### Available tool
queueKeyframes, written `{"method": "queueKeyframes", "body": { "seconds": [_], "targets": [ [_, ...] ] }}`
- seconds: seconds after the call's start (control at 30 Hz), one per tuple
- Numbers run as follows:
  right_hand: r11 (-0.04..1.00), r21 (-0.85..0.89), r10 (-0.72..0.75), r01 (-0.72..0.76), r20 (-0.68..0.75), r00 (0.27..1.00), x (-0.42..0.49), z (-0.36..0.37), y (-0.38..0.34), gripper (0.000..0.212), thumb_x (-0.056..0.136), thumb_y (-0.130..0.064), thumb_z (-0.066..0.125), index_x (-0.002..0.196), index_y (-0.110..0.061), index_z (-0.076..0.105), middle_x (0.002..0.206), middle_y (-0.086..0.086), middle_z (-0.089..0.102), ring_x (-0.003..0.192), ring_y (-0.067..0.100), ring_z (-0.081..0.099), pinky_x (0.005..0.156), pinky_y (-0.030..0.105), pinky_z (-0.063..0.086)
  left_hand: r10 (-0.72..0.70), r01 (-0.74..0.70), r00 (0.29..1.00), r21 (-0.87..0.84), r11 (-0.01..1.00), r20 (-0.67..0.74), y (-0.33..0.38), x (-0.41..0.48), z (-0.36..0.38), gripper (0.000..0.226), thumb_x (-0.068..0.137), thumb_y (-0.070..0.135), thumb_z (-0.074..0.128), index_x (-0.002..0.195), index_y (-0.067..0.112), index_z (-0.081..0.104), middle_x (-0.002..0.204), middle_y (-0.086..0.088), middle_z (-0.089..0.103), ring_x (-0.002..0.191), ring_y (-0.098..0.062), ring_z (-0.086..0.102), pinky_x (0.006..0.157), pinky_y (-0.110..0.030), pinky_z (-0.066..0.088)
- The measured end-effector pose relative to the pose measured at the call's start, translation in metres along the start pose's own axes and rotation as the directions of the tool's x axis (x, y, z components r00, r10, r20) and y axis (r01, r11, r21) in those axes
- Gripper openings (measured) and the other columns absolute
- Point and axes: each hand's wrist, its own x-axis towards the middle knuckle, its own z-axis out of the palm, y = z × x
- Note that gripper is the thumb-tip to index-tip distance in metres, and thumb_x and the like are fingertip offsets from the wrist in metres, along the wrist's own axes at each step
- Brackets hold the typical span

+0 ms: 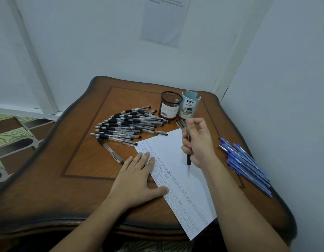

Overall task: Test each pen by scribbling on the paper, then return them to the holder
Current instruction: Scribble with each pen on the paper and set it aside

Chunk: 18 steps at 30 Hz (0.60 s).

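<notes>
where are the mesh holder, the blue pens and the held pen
mesh holder (169,110): head view, front label
blue pens (245,163): head view, pile's middle
held pen (188,158): head view, dark grip

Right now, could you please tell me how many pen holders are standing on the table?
2. A black mesh pen cup stands near the far edge of the wooden table; a light blue DIY desk organizer stands close beside it, on its right. None seems hidden.

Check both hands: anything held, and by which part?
The right hand grips a black pen around its mid-barrel, tip pointing down over the paper. The left hand lies flat on the paper, holding nothing.
</notes>
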Motion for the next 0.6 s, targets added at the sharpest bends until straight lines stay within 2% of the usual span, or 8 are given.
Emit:
{"method": "queueKeyframes", "body": {
  "seconds": [0.13,0.23,0.27,0.33,0.37,0.47,0.53,0.6],
  "targets": [
    [0.994,-0.109,0.023,-0.015,0.076,0.997,-0.006,-0.007,0.003,0.040,0.083,-0.027,0.070,0.117,-0.010,0.058,0.061,0.004,0.056,0.050,0.011,0.043,0.041,0.020,0.032,-0.002,0.002,1.000,-0.005,1.000,-0.003,-0.001,0.000,0.001,0.112,0.067,0.094,0.013,0.157,0.030,0.001,0.163,0.007,-0.013,0.149,-0.011,-0.014,0.118,-0.033,-0.013],
    [0.996,-0.092,0.021,-0.012,0.104,0.994,-0.011,-0.014,0.003,0.028,0.093,-0.023,0.059,0.101,0.004,0.067,0.069,0.009,0.068,0.060,0.018,0.059,0.051,0.020,0.048,-0.005,0.005,1.000,-0.001,1.000,0.007,0.000,0.000,0.000,0.108,0.071,0.092,0.019,0.157,0.030,0.001,0.163,0.007,-0.013,0.149,-0.011,-0.014,0.119,-0.033,-0.013],
    [0.999,-0.045,0.026,-0.022,0.088,0.996,-0.012,-0.017,0.003,0.035,0.095,-0.028,0.053,0.094,0.004,0.068,0.073,0.011,0.070,0.067,0.019,0.065,0.061,0.022,0.055,-0.005,0.005,1.000,-0.002,1.000,0.008,0.000,0.001,0.000,0.108,0.071,0.092,0.019,0.157,0.030,0.001,0.163,0.007,-0.013,0.149,-0.011,-0.013,0.119,-0.033,-0.013],
    [0.999,0.017,0.045,-0.046,0.029,0.999,-0.014,-0.024,0.004,0.052,0.098,-0.041,0.042,0.083,0.001,0.069,0.077,0.011,0.069,0.074,0.019,0.067,0.077,0.029,0.058,-0.004,0.004,1.000,-0.003,1.000,0.005,-0.001,0.001,0.001,0.110,0.069,0.093,0.016,0.157,0.030,0.002,0.163,0.007,-0.012,0.150,-0.011,-0.013,0.119,-0.034,-0.013],
    [0.998,0.011,0.055,-0.055,-0.002,0.999,-0.014,-0.029,0.006,0.060,0.099,-0.047,0.036,0.078,-0.001,0.069,0.073,0.009,0.064,0.072,0.019,0.064,0.077,0.031,0.056,-0.002,0.002,1.000,-0.001,1.000,0.005,-0.001,0.001,0.001,0.112,0.066,0.094,0.013,0.157,0.030,0.002,0.163,0.007,-0.012,0.150,-0.011,-0.013,0.119,-0.034,-0.013],
    [0.993,-0.076,0.087,-0.089,-0.028,0.996,-0.020,-0.042,0.015,0.068,0.087,-0.065,0.030,0.083,-0.008,0.067,0.056,0.004,0.046,0.053,0.015,0.043,0.057,0.029,0.037,-0.003,0.003,1.000,-0.005,1.000,0.005,-0.001,0.001,0.002,0.116,0.061,0.095,0.007,0.157,0.031,0.001,0.163,0.008,-0.012,0.149,-0.010,-0.013,0.119,-0.034,-0.012],
    [0.991,-0.107,0.085,-0.085,-0.003,0.996,-0.027,-0.048,0.024,0.062,0.086,-0.061,0.038,0.090,-0.006,0.067,0.057,0.007,0.054,0.050,0.014,0.049,0.049,0.025,0.035,-0.006,0.006,1.000,-0.004,1.000,0.006,-0.001,0.001,0.002,0.112,0.064,0.094,0.011,0.157,0.031,0.001,0.163,0.008,-0.012,0.149,-0.010,-0.013,0.119,-0.033,-0.012],
    [0.994,-0.095,0.063,-0.058,0.044,0.997,-0.033,-0.049,0.030,0.043,0.085,-0.046,0.054,0.086,-0.004,0.063,0.063,0.008,0.061,0.051,0.016,0.050,0.042,0.021,0.034,-0.006,0.006,1.000,-0.002,1.000,0.007,-0.001,0.001,0.002,0.109,0.068,0.093,0.016,0.157,0.031,0.002,0.163,0.008,-0.012,0.149,-0.010,-0.013,0.119,-0.033,-0.013]
  ]
}}
